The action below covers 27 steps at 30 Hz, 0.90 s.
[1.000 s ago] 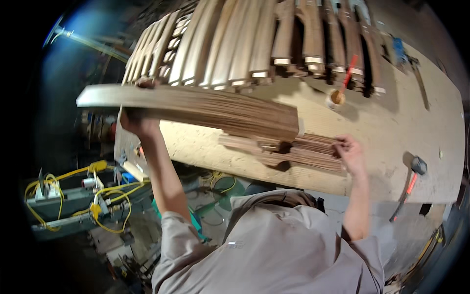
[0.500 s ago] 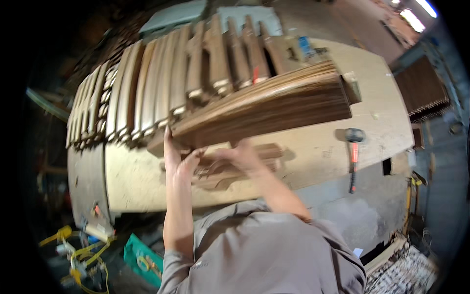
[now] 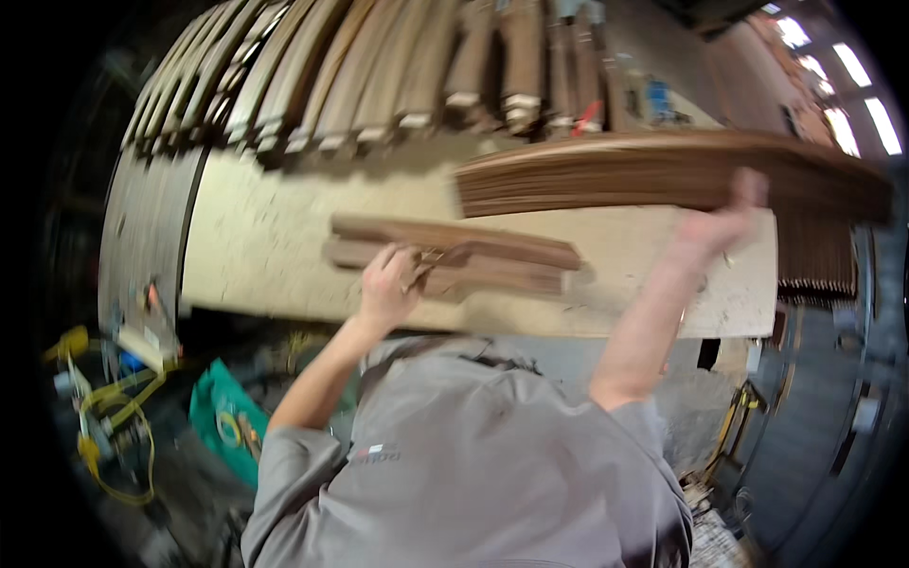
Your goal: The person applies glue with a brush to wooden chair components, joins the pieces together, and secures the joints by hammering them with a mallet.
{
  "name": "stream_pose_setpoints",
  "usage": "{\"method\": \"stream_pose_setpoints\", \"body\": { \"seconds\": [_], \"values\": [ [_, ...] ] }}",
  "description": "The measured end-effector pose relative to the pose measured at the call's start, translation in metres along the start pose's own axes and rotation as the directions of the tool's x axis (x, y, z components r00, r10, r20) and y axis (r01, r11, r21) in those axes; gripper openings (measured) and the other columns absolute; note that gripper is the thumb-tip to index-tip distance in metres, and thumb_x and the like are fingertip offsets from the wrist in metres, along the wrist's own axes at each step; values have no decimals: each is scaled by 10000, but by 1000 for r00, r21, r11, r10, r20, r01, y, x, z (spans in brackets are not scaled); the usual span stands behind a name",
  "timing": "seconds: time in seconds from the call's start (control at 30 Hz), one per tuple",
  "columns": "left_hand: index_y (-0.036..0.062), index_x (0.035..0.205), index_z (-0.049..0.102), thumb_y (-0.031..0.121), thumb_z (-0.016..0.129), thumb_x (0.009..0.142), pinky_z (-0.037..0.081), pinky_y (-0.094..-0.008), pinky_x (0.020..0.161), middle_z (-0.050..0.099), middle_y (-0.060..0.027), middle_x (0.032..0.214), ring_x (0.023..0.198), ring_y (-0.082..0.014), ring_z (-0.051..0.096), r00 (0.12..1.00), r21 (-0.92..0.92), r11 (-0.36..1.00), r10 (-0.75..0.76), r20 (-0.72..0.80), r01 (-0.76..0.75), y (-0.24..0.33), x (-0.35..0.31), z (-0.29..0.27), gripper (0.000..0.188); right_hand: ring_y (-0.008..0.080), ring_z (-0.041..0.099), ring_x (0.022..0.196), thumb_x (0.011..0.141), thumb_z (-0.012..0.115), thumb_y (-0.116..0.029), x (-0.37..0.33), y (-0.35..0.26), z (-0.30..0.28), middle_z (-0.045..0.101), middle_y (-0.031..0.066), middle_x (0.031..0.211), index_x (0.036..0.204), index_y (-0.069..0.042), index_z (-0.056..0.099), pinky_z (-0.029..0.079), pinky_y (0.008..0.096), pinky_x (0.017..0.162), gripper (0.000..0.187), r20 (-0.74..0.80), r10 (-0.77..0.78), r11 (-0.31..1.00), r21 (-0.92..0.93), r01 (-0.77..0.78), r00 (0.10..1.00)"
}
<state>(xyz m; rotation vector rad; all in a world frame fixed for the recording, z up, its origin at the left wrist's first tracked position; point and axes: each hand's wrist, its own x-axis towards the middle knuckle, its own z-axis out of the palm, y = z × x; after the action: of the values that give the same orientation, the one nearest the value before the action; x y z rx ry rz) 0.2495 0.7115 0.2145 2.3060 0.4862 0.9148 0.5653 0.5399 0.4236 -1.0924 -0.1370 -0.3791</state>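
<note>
My left hand (image 3: pixel 388 287) has curled fingers closed on a short brown wooden piece (image 3: pixel 511 276), one of a few lying together on the pale tabletop. Against the near side of a long brown stack of wooden strips (image 3: pixel 587 180) is my right hand (image 3: pixel 724 216). Motion smears its fingers, so whether they grip the stack does not show. The stack lies crosswise at the right, its right end past the table's edge. Another short wooden piece (image 3: pixel 407 229) rests along the far side of the small group.
Long shaped wooden parts (image 3: pixel 379 80) stand in a row along the table's (image 3: pixel 256 237) far side. A blue object (image 3: pixel 658 97) sits at the back right. Below left are a green bag (image 3: pixel 227 421) and a yellow cord (image 3: pixel 147 464). More stacked wood (image 3: pixel 816 251) stands beyond the right edge.
The long stack has moved right, away from the row of parts. My right hand has shifted from the short pieces to the stack; my left hand has left the stack for the short pieces.
</note>
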Motion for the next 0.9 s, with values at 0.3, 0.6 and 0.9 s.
{"method": "stream_pose_setpoints", "body": {
  "seconds": [0.3, 0.6, 0.9],
  "values": [
    [56, 1378, 375, 442, 812, 557, 215, -462, 1144, 388, -165, 1414, 1356, -327, 309, 880, 222, 971, -25, 474, -92, -89, -9, 4, 1008, 328, 514, 1183, 952, 456, -437, 0, -70, -3, 494, 191, 1303, 1340, -25, 422, 459, 483, 984, 567, 118, -291, 951, -74, 301, 949],
    [72, 1224, 507, 494, 689, 746, 358, -437, 990, 549, -117, 1212, 1158, -288, 495, 840, 215, 972, -34, 541, -99, -134, 30, 23, 663, 328, 507, 1194, 980, 364, -469, -25, -56, -6, 477, 191, 1316, 1354, -37, 396, 461, 495, 982, 572, 77, -236, 956, -161, 246, 969],
    [58, 1204, 542, 464, 664, 798, 464, -443, 856, 618, -171, 1074, 999, -361, 579, 809, 184, 982, -141, 571, 42, -157, 58, 37, 587, 329, 524, 1178, 961, 406, -489, -28, -36, 5, 507, 178, 1305, 1337, -52, 434, 442, 521, 990, 577, 73, -262, 952, -146, 270, 962]
  ]
}}
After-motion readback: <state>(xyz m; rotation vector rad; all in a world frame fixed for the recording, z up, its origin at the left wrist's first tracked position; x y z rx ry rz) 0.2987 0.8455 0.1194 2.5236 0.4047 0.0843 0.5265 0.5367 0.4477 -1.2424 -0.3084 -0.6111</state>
